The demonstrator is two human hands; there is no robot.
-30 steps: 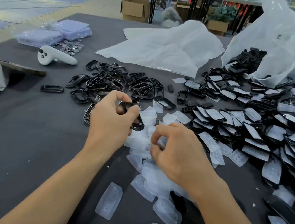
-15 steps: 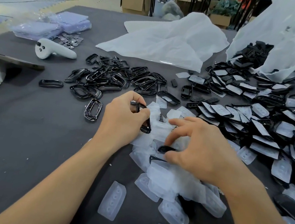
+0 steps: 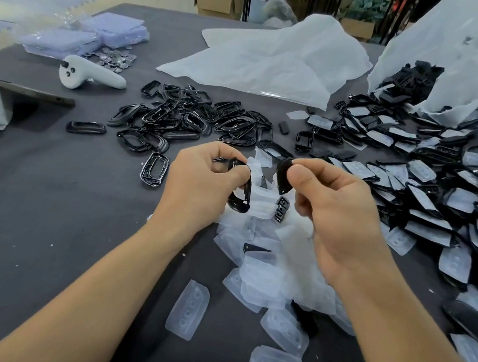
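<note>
head camera looks down on a dark grey table (image 3: pixel 37 187), with both hands held a little above it near the middle. the left hand (image 3: pixel 202 182) grips a glossy black frame (image 3: pixel 241 200). its thumb and curled fingers pinch the upper end, so the ring hangs at 5 o'clock from the knuckles. the right hand (image 3: pixel 335 215) pinches a small black cover piece (image 3: pixel 283 177) between thumb and forefinger, held on edge at 10 o'clock from that hand. the two parts are near each other but apart, with a gap showing between them.

beneath them, at 6 o'clock, lies a heap of clear silicone pads (image 3: pixel 266 273), with a small black button insert (image 3: pixel 282 211) resting on top. at 12 o'clock from the hands spreads a loose pile of black frames (image 3: pixel 185 115). a single frame (image 3: pixel 155 169) lies just at 9 o'clock of the left hand. at 3 o'clock sits a dense pile of black shells (image 3: pixel 439 188) topped with pads, reaching into the mouth of a translucent bag (image 3: pixel 469 58) at 1 o'clock. a crumpled plastic sheet (image 3: pixel 275 60) lies further out at 12 o'clock. a white controller (image 3: pixel 89 76) lies at 10 o'clock, with purple packets (image 3: pixel 84 35) just beyond it.
</note>
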